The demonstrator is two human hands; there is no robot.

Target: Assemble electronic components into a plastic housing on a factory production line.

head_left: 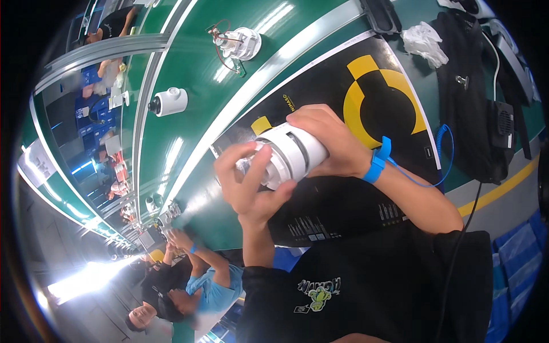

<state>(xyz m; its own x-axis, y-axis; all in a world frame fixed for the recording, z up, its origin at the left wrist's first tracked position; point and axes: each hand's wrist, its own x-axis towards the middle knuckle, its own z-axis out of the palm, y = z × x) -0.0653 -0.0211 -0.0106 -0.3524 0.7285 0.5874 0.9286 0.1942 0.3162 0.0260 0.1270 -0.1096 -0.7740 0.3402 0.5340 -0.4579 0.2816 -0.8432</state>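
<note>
A white cylindrical device housing [294,153] is held tilted above the black mat, with a dark slot in its side. My right hand [329,137] wraps round its right end, and a blue band with a coiled cord circles that wrist. At the other end, the fingers and thumb of my left hand [249,183] grip the white, partly clear end part. What lies under the fingers is hidden. Beyond my hands, on the green belt, are a white round assembly with loose wires [245,44] and a white housing with a black knob-like end [171,102].
A black mat with yellow shapes [420,108] covers the bench under my hands. Crumpled white plastic [424,44], a black cloth [457,74] and a dark tray [382,14] lie to the right. A metal rail [229,108] borders the belt. Co-workers sit at the left [214,280].
</note>
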